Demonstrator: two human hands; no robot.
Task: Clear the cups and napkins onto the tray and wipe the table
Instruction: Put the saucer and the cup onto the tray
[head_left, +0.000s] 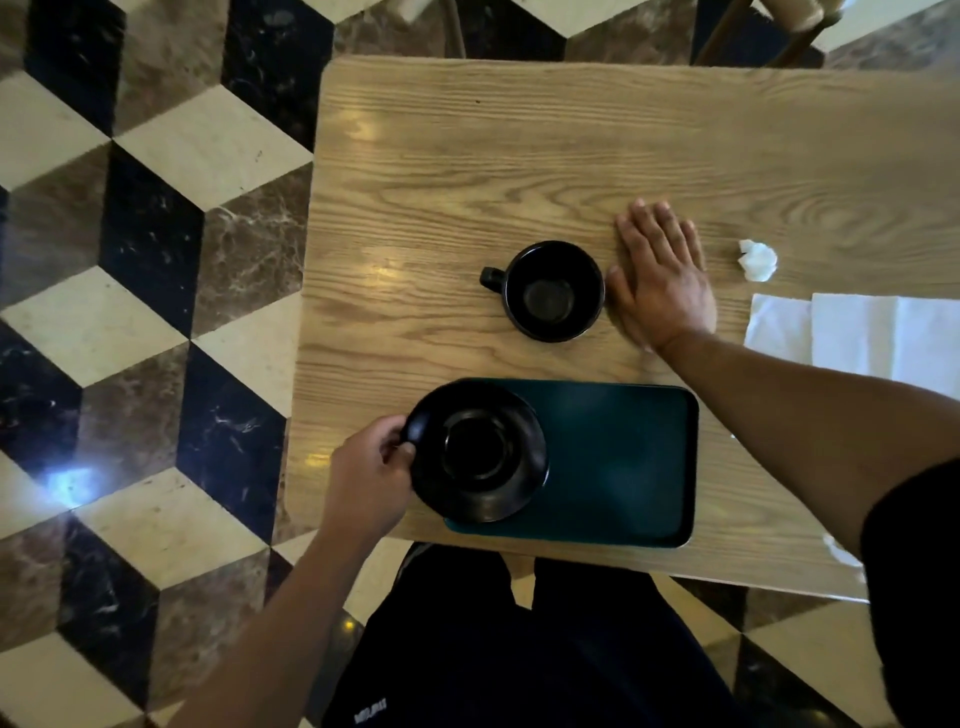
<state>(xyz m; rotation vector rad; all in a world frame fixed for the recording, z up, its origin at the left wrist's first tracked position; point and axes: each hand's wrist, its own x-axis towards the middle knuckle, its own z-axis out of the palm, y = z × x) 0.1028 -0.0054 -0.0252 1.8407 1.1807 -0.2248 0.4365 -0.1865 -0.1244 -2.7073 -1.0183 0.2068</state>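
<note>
A dark teal tray (618, 457) lies at the near edge of the wooden table (519, 156). My left hand (371, 470) grips the left rim of a black saucer (478, 449), which rests over the tray's left end. A black cup (553, 291), empty and upright with its handle to the left, stands on the table beyond the tray. My right hand (662, 275) lies flat on the tabletop just right of the cup, fingers together, holding nothing. A crumpled white napkin (757, 260) sits to the right of that hand. Flat white napkins (857, 332) lie at the right edge.
The floor (156, 312) has a black, brown and cream cube pattern on the left. Chair legs (737, 31) show beyond the table's far edge. My dark trousers (519, 639) are against the near edge. A small white scrap (841, 553) lies near the table's near right edge.
</note>
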